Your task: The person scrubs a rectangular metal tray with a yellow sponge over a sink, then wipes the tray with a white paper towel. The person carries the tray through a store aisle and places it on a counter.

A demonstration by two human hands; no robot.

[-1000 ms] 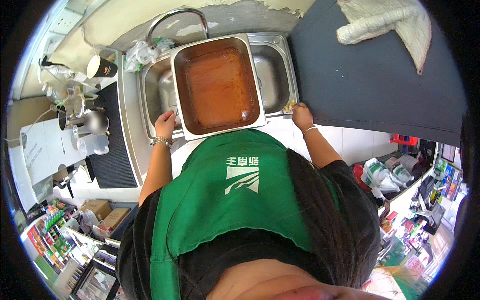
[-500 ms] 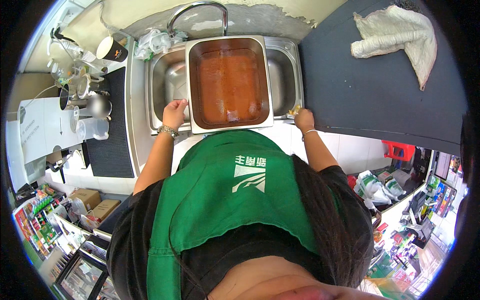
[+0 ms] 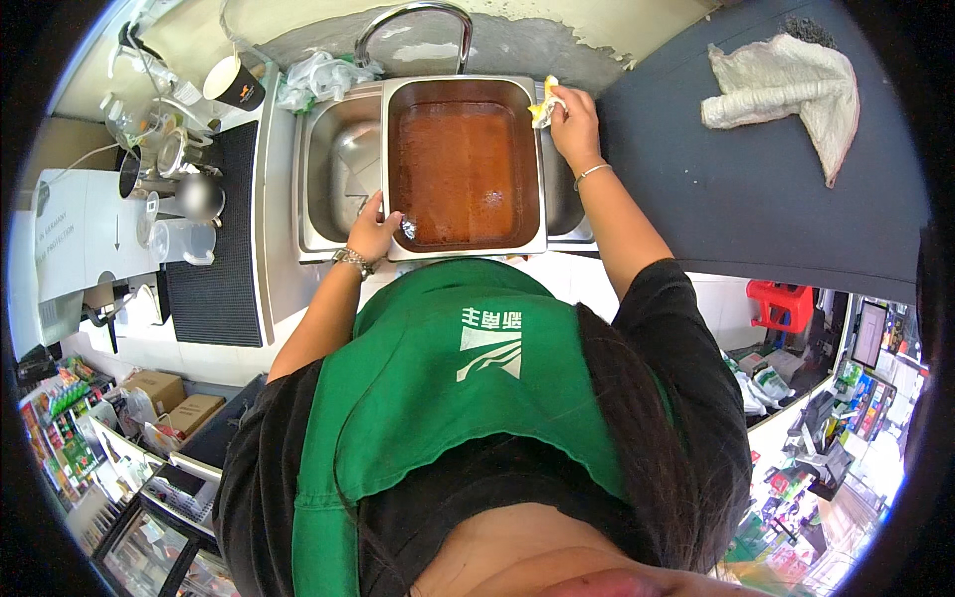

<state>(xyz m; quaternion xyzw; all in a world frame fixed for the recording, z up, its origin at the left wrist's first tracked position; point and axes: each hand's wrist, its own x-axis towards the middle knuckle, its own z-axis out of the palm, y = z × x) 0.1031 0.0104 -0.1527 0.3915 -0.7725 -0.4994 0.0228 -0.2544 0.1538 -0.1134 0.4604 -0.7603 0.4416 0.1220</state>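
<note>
A deep rectangular steel pan (image 3: 543, 214) rests across the sink, with reddish-brown liquid or residue covering its inside. My left hand (image 3: 372, 235) grips its near left rim, one digit reaching over the edge and the others outside. At the far right corner of the pan, my right hand (image 3: 577, 121) pinches a crumpled yellow-and-white piece, perhaps a sponge or wipe (image 3: 544, 105). That piece is at the rim; whether it touches the metal is hard to tell.
Behind the pan a curved faucet (image 3: 466, 40) rises over the double sink (image 3: 310, 179). Plastic bags (image 3: 323, 80) lie at its back left. Cups and containers (image 3: 184, 242) stand on a black mat at left. A pale cloth (image 3: 786, 90) lies on the dark counter (image 3: 686, 209) at right.
My right hand has moved from the pan's near right side up to its far right corner, carrying the yellow-and-white piece. My left hand has slid nearer along the left rim.
</note>
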